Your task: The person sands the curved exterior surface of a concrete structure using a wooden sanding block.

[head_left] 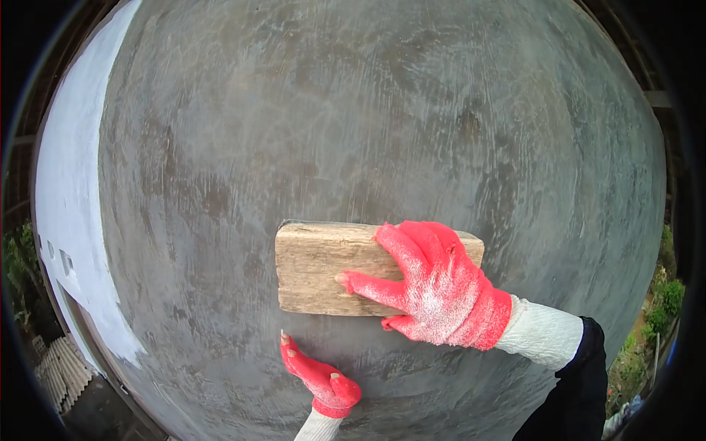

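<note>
Two red-gloved hands: right hand (434, 290) presses flat wooden float (331, 268) onto wet grey plaster wall (368, 132); left hand (320, 378) rests spread, perhaps bracing; uneven pressure could gouge it.

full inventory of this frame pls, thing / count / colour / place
plaster wall: 1, wet grey with swirl marks, fills most of the view
painted strip: 1, white, along the wall's left side
wooden float: 1, pale weathered wood, flat on the wall at centre
corrugated roofing: 1 patch, grey, lower left, beyond the wall's edge
greenery: patches, green, at the far right and left rims
left hand: 1, red glove with worn fingertips and white cuff, fingers on the wall just below the float
right hand: 1, red glove dusted white, white cuff and dark sleeve, pressed over the float's right half
</note>
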`<state>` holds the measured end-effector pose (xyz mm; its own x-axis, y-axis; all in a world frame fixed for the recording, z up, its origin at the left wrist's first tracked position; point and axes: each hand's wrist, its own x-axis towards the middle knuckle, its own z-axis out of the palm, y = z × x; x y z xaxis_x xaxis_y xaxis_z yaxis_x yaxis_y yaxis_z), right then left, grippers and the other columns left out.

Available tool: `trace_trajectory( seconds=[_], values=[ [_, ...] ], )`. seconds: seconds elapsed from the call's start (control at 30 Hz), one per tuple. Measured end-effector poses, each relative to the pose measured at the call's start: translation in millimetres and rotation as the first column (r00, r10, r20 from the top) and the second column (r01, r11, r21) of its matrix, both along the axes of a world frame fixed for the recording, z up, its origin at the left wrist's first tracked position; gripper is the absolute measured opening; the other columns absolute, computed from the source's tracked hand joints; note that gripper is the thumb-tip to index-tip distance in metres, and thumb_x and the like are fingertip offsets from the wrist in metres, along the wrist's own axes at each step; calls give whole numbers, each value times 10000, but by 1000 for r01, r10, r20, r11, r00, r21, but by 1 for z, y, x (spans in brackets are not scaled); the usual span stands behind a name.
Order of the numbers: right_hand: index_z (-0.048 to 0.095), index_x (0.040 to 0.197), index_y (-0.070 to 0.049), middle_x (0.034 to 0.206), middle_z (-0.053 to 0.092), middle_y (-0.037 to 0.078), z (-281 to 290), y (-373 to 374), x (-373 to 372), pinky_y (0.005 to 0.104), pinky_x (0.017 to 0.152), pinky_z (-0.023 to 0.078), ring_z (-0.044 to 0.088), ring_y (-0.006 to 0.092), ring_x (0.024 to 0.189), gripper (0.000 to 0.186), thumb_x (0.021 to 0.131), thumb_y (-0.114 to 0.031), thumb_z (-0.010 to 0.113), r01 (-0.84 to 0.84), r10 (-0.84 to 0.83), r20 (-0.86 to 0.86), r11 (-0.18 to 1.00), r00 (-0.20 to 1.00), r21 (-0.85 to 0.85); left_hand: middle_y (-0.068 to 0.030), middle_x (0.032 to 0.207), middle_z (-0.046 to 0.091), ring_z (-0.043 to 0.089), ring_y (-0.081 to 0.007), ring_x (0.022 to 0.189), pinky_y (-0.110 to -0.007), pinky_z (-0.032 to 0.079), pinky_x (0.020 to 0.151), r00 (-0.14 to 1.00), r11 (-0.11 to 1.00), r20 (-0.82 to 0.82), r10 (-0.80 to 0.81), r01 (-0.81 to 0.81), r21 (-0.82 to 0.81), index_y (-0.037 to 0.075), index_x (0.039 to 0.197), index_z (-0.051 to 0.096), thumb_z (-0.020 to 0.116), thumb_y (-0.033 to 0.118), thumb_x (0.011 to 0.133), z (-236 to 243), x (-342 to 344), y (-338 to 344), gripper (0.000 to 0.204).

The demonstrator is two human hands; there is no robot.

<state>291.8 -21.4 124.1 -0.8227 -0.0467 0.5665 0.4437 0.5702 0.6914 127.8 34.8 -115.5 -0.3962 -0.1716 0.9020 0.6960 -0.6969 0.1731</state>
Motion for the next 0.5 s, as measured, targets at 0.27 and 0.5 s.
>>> trace_trajectory(
  seconds=[0.27,0.5],
  values=[
    [569,1335,-92,1345,504,225,179,-16,75,399,997,462,528,374,1217,573,802,-274,673,223,-14,-918,971,396,82,-269,1571,163,182,-414,1457,-522,147,1189,972,995,-213,101,-104,-3,-101,1511,112,356,485,975,0,7,1,831],
    [612,1302,-261,1350,438,185,-45,12,40,508,929,458,496,357,1178,818,534,-317,886,-45,38,-218,999,975,-26,-183,1620,114,164,-334,1489,-492,133,1215,988,996,130,-85,84,12,-6,1546,114,348,541,1007,0,0,-24,803]
  ],
)
